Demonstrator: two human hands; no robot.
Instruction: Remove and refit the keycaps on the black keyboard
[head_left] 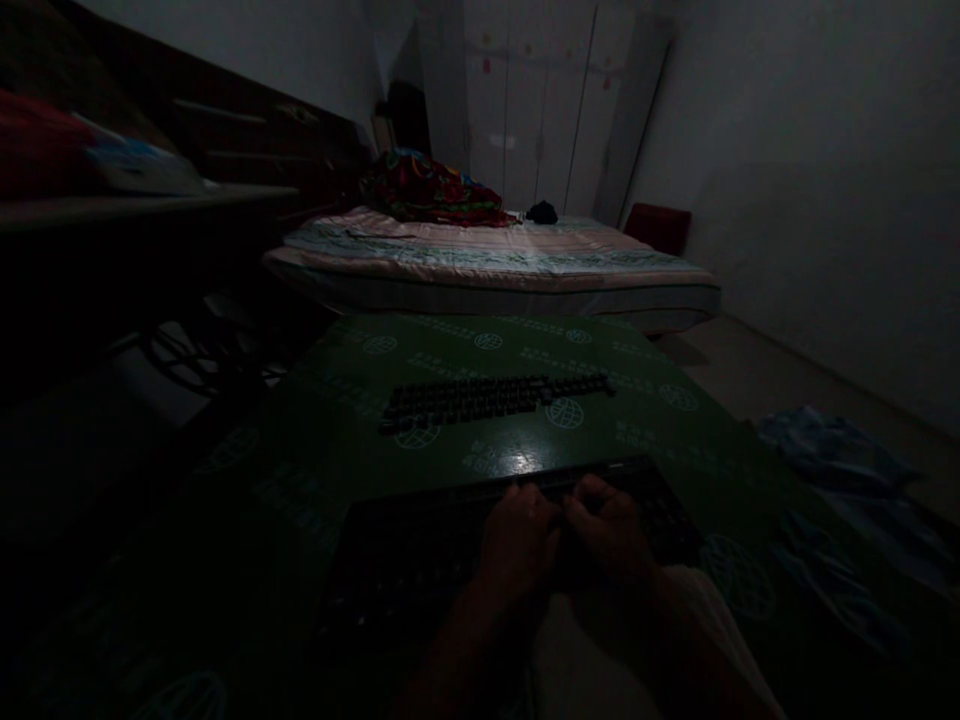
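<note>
A black computer keyboard lies on the green printed table top, its details mostly lost in the dark. Over its right half are both hands, close together with their fingertips nearly meeting. My left hand has its fingers curled in, knuckles up. Beside it, my right hand is closed with thumb and forefinger pinched. What either hand holds, if anything, is hidden or too small to make out. Loose black keycaps sit in rows on the green surface beyond the keyboard.
The green table top carries pale globe prints. Past its far edge stands a bed with a dark red patterned blanket. A dark shelf is at the left. Bluish cloth lies at the right.
</note>
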